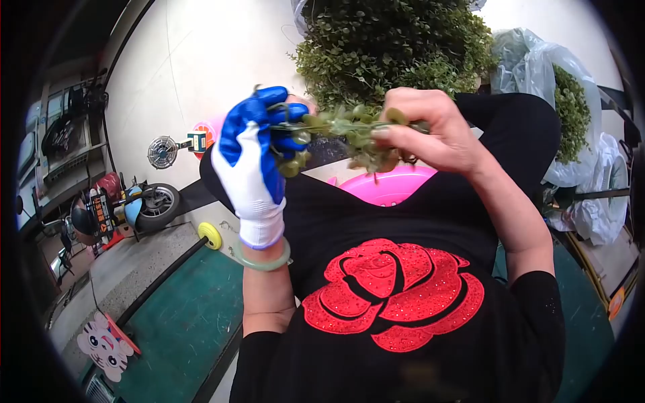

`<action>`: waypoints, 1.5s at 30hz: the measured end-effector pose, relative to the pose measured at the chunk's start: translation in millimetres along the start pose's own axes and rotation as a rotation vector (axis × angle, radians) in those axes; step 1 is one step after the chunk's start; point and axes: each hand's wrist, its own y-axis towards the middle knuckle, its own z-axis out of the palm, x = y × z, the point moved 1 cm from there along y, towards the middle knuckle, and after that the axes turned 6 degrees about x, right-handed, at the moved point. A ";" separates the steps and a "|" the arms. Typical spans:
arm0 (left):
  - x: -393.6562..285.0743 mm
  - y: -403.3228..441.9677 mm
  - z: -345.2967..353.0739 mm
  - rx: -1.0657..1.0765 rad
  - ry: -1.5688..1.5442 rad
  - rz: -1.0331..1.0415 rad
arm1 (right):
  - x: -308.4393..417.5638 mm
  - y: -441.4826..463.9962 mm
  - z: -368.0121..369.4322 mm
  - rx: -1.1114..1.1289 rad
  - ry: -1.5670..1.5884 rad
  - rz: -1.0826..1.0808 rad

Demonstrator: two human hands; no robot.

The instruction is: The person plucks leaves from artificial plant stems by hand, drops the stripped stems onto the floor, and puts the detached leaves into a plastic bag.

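Note:
A leafy green artificial sprig (342, 129) is stretched sideways between my two hands, above my lap. My left hand (255, 148), in a blue and white glove, is closed round its left end. Bare, my right hand (430, 127) pinches the right end between thumb and fingers. Some of the leaves in the middle are blurred. Just beyond the hands stands a big mass of green artificial foliage (396, 50).
Plastic bags (537, 67) with more foliage (571, 114) lie at the right. A pink round object (386, 185) shows between my legs. To the left are a small fan (162, 152), a wheel (158, 207) and a yellow disc (209, 235).

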 end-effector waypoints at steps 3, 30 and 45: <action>9.5 0.4 6.1 -0.073 0.083 -0.005 | -2.6 -6.9 2.1 0.100 0.158 0.121; 18.9 -18.4 35.5 0.155 -0.636 -0.507 | -0.2 -21.6 3.5 0.235 0.257 0.009; 48.3 4.6 -103.4 -0.040 -0.404 -0.257 | 41.0 -107.8 -100.6 -0.490 0.035 0.331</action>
